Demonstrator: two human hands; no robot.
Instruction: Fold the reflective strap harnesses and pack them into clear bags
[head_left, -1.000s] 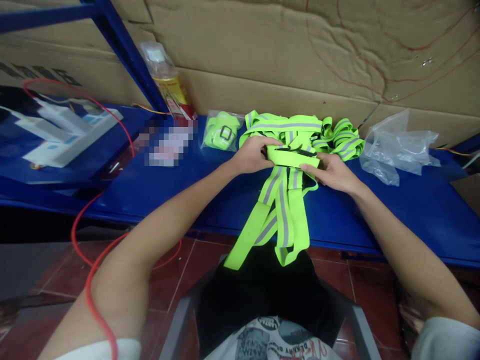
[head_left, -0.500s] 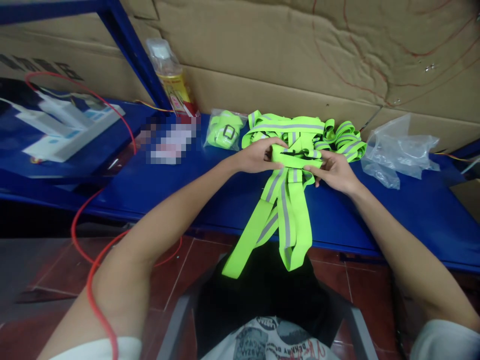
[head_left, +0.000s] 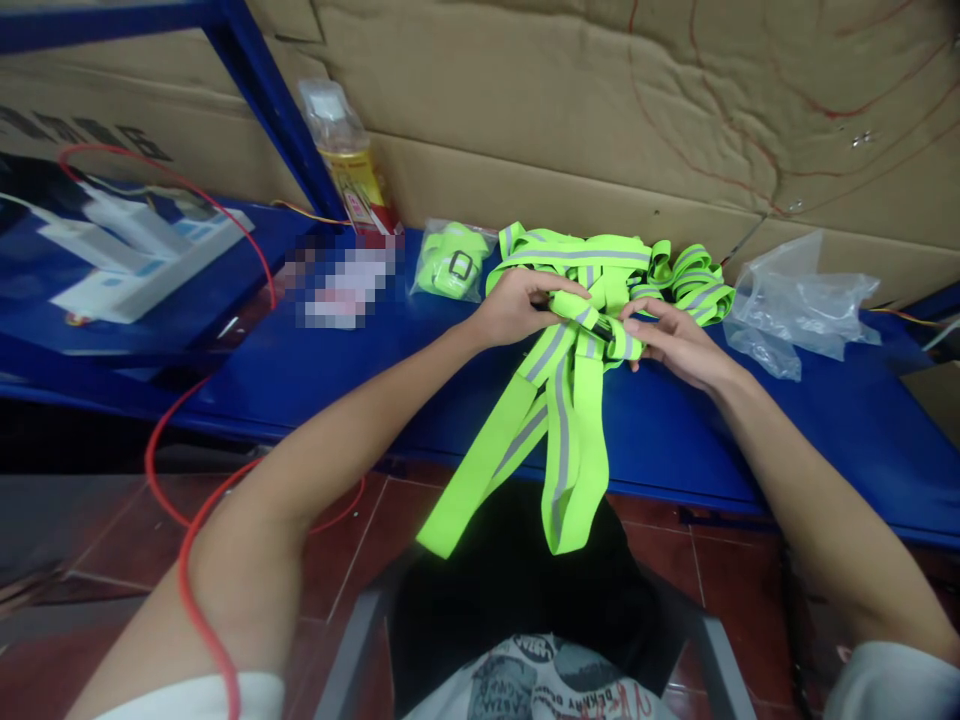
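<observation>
Both hands hold a neon-yellow reflective strap (head_left: 559, 420) with grey stripes over the front part of the blue table. My left hand (head_left: 517, 308) pinches a folded band of it on the left side. My right hand (head_left: 671, 340) grips a loop of it on the right, beside a black buckle (head_left: 602, 328) that lies between the hands. Long loops of the strap hang over the table's front edge towards my lap. Just behind the hands lies a pile of similar straps (head_left: 607, 250), with rolled ones at its right end.
On the blue table (head_left: 315, 385) are a bagged strap (head_left: 451, 262), a yellow-red bottle (head_left: 356, 180), crumpled clear bags (head_left: 802, 300) and a white power strip (head_left: 150, 265). A red cable (head_left: 187, 590) crosses near my left arm. Cardboard (head_left: 525, 120) stands behind.
The band between my hands has turned from lying level to slanting down to the right, and the black buckle shows more clearly. The hanging ends have swung slightly left.
</observation>
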